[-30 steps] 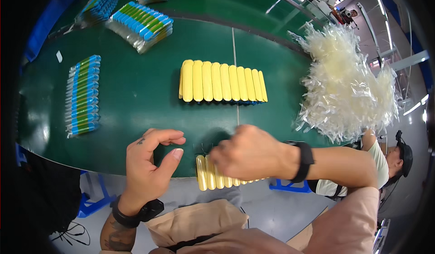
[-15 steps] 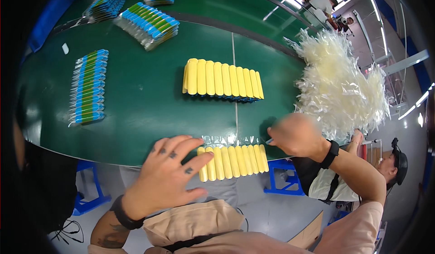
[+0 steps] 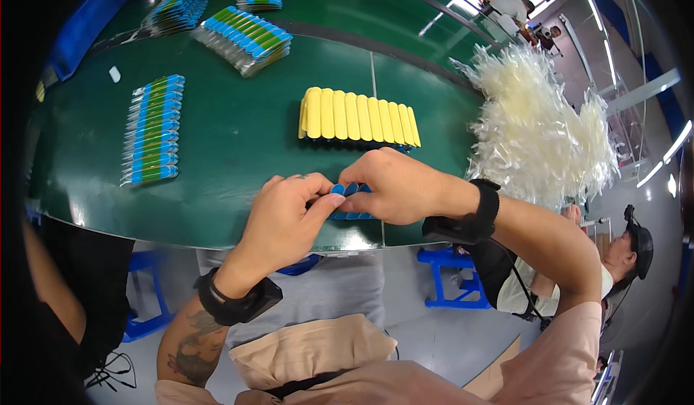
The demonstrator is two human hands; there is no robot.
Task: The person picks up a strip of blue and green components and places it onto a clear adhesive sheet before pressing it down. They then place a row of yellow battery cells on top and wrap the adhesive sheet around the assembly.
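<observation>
My left hand (image 3: pixel 285 213) and my right hand (image 3: pixel 394 188) meet near the front edge of the green table. Thumbs and fingers of both are pinched together at a row of blue round-ended strips (image 3: pixel 353 215), whose tips show between and below the fingers. My right hand hides much of this row. Just beyond the hands stands a stack of joined yellow round-ended strips (image 3: pixel 358 116), with blue showing beneath its yellow top. No hand touches that stack.
Blue-and-green strip packs lie on the left (image 3: pixel 153 130) and in stacks at the back left (image 3: pixel 246 37). A big heap of clear plastic sleeves (image 3: pixel 542 126) fills the right side. A small white piece (image 3: pixel 115 74) lies at the far left. A co-worker sits at right.
My right hand has come left from beside the sleeves to join my left hand. The near row, yellow side up before, now shows blue, farther onto the table.
</observation>
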